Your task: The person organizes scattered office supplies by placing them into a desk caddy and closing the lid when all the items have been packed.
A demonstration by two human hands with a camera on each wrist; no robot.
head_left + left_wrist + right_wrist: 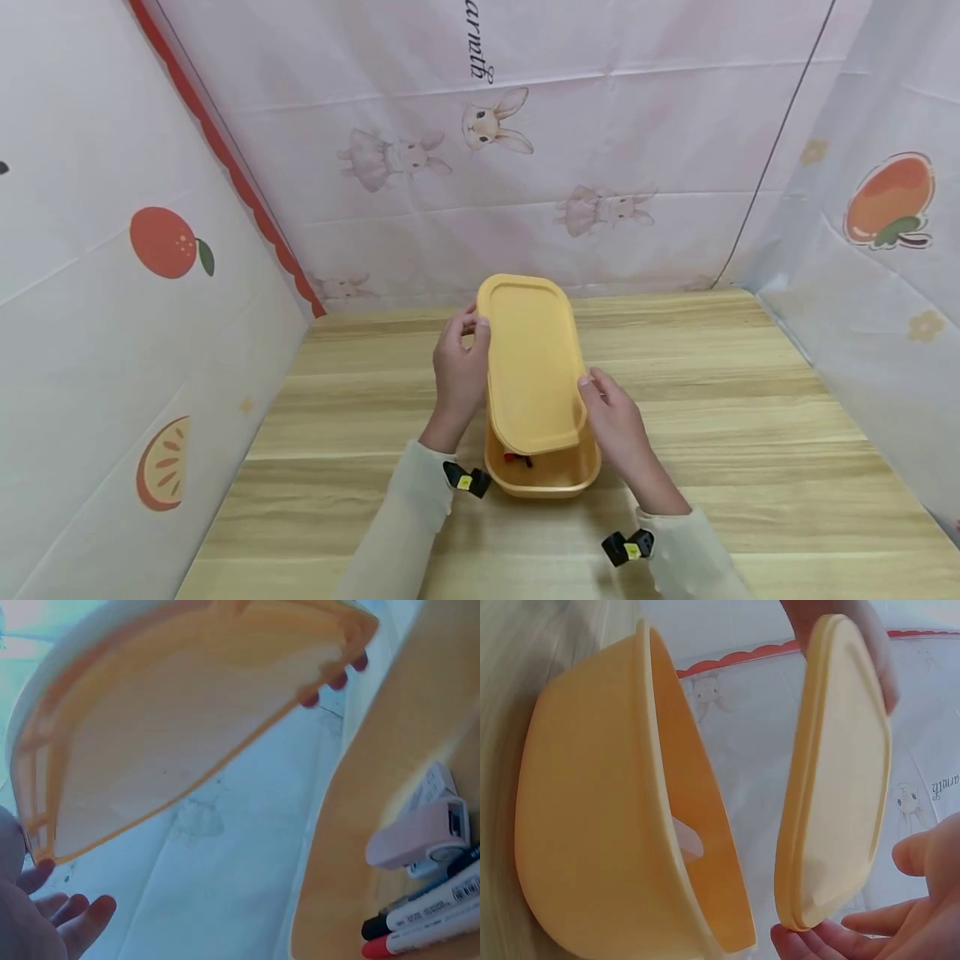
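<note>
A yellow lid [531, 362] is held up at a slant over a yellow plastic box [551, 483], whose near end shows below it. My left hand [459, 367] grips the lid's left edge, thumb on the upper side. On the lid's opposite long edge, my right hand [618, 425] holds it, with fingertips under the rim in the left wrist view. Inside the box lie a black-capped marker [424, 911], a red-capped marker [427, 934] and a small pink rounded object [420, 838] against a white piece [436, 784]. Most of the contents are hidden from above by the lid.
The box stands on a wood-grain table [337, 467]. Printed cloth walls [420, 242] with rabbits and fruit close in the back and both sides. A black wrist camera [467, 479] sits on the left sleeve, another camera [628, 547] on the right.
</note>
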